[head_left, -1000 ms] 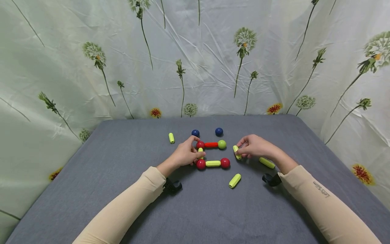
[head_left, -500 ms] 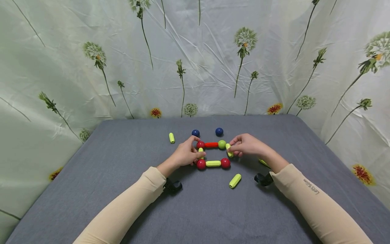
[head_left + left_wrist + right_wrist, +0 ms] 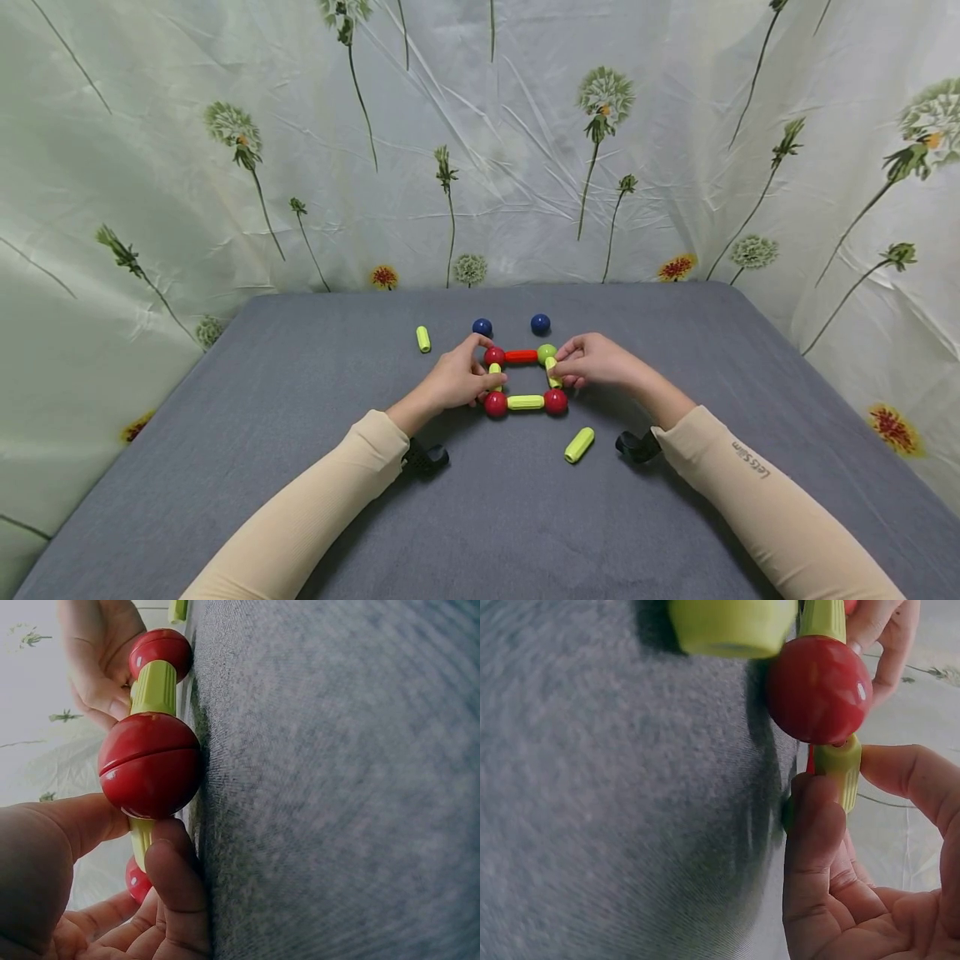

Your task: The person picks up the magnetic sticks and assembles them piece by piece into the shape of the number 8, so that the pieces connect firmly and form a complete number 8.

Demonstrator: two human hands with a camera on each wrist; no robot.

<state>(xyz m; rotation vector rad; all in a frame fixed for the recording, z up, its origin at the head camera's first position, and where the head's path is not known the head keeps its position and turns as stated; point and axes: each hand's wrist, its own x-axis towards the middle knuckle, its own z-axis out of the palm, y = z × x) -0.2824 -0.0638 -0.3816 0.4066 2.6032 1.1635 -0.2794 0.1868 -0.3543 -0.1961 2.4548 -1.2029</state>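
In the head view, my left hand [image 3: 456,375] pinches a yellow-green ribbed rod [image 3: 495,374] joining the back-left red ball [image 3: 494,357] and front-left red ball [image 3: 496,404]. A red rod [image 3: 521,357] runs from the back-left ball to a green ball [image 3: 547,354]. Along the front, another yellow-green rod [image 3: 525,402] links the front-left ball to the front-right red ball [image 3: 556,402]. My right hand [image 3: 602,360] pinches a yellow-green rod [image 3: 838,769] at the square's right side. In the right wrist view, this rod's end meets the front-right ball [image 3: 820,690]; whether it is attached, I cannot tell.
Two blue balls, one at left [image 3: 482,327] and one at right [image 3: 540,324], lie behind the square. One loose yellow-green rod [image 3: 423,339] is at the back left, another loose rod [image 3: 579,445] at the front right. A floral curtain [image 3: 517,167] hangs behind the grey table [image 3: 322,375].
My right hand has moved left with its rod, from apart on the right to the gap between the green and front-right red balls. My left hand has stayed put.
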